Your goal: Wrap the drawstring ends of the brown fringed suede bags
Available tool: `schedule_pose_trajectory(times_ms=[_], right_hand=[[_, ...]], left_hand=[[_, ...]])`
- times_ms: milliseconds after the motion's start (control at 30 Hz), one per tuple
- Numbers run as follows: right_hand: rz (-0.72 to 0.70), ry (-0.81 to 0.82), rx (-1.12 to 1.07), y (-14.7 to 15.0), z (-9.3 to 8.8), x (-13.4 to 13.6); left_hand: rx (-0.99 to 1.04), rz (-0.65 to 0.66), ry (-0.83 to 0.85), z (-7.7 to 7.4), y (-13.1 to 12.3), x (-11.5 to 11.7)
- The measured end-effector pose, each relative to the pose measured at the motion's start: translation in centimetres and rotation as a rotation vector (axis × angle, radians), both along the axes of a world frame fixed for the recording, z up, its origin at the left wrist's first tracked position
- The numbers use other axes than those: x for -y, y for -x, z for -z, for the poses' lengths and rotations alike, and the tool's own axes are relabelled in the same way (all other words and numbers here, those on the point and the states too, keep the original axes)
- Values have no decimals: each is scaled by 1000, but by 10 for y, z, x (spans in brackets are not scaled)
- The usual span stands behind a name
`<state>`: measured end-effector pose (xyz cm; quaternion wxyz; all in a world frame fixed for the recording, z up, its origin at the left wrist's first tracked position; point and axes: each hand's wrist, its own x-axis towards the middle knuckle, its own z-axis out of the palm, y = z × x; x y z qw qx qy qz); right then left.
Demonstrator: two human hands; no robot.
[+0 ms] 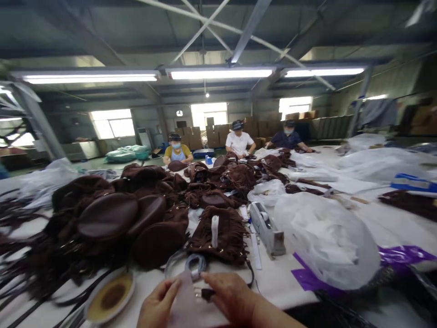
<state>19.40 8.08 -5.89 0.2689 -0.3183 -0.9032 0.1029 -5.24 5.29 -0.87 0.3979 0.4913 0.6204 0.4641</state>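
Note:
At the near edge of the table, my left hand (157,304) pinches a pale, translucent wrapping sheet (183,298) between thumb and fingers. My right hand (232,294) is closed around a dark strap end (206,295) with silver metal hardware (198,292), close against the sheet. The rest of the strap is hidden by the hand. Just beyond my fingers lies a grey-blue ring-shaped coil (194,263). A dark brown fringed bag (220,232) with a white strip on it rests past the coil. A grey tape dispenser (268,230) stands to its right.
Piled brown bags (107,214) cover the left and middle of the table. A bowl of yellowish liquid (129,284) sits near left. To the right are a bulky clear plastic bag (327,237) and purple plastic (314,278). Several people work across the table.

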Motion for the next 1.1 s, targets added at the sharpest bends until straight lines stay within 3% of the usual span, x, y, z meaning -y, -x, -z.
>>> schedule_pose_trajectory(times_ms=[133,333,533,733,900,1100], right_hand=[[-18,104,27,3,-14,6],[141,171,165,29,-28,11],[162,166,86,29,-21,11],[-39,214,-166,6,-50,9],[-101,187,-113,5,-67,14],[-76,159,17,4,-63,14]], left_hand=[[-111,-15,-25,-16,7,16],[-298,4,-117,-26,2,32],[-489,-5,-262,-19,3,35],[-687,93,-334,-9,3,33],[-765,198,-345,-7,-7,32],[-798,269,-325,-11,-10,35]])
